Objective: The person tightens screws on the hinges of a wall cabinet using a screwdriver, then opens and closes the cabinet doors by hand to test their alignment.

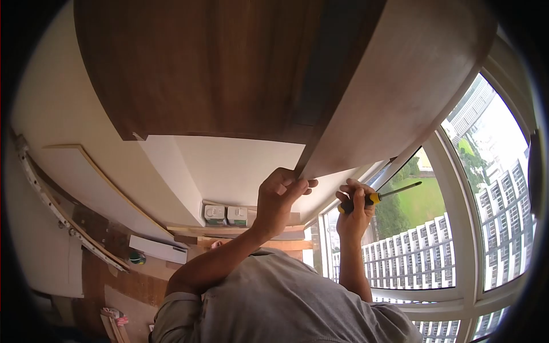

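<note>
My left hand (280, 197) is closed at the lower corner of a light brown wooden panel (394, 91), its thumb and fingers pinching the edge. Adjoining that panel is a dark brown wood-grain board (211, 68), which fills the upper part of the head view. Just to the right, my right hand (357, 211) is wrapped around the black and yellow handle of a screwdriver (400, 189). The metal shaft points right, toward the window, and its tip touches nothing.
Large windows (469, 228) line the right side. Two square containers (237, 215) stand near wooden planks (286, 244) below. A long white board (108, 188) leans at the left beside a white rail with fittings (68, 228). Wood pieces (114, 327) lie at the lower left.
</note>
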`<state>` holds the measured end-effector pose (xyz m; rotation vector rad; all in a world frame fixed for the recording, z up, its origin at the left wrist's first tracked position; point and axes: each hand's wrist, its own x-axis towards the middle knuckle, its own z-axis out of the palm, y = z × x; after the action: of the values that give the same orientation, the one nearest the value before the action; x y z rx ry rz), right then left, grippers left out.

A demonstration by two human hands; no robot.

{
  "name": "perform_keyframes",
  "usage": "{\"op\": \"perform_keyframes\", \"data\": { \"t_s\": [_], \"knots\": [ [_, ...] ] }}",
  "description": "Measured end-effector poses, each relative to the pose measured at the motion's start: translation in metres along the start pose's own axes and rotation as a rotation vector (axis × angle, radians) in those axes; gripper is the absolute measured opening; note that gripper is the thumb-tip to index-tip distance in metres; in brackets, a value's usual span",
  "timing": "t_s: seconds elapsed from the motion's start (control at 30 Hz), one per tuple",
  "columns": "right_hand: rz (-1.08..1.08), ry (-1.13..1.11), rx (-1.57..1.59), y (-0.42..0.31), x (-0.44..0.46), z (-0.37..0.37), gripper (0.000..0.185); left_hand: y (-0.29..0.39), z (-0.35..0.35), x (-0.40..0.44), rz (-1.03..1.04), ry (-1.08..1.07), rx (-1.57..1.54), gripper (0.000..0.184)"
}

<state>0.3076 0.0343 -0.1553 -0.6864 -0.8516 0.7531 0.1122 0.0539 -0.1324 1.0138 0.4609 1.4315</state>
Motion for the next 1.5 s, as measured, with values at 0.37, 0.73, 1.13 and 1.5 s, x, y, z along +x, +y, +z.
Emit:
{"op": "perform_keyframes", "data": {
  "t_s": [0.37,0.73,1.13,1.5],
  "knots": [
    [0.116,-0.110,0.328,-0.054,-0.040,-0.026,0.027,0.027,0.025,-0.035,0.328,-0.635,0.561,0.026],
    [0.203,0.047,0.564,-0.093,-0.057,-0.074,0.043,0.000,0.100,-0.031,0.420,-1.205,0.517,0.032],
    [0.090,-0.025,1.052,-0.096,-0.045,-0.143,0.049,0.047,0.023,0.061,0.855,-0.199,1.012,0.032],
    [0.464,0.070,0.103,0.047,-0.113,-0.120,0.018,0.044,-0.040,0.016,-0.013,0.300,0.057,0.035]
  ]
}}
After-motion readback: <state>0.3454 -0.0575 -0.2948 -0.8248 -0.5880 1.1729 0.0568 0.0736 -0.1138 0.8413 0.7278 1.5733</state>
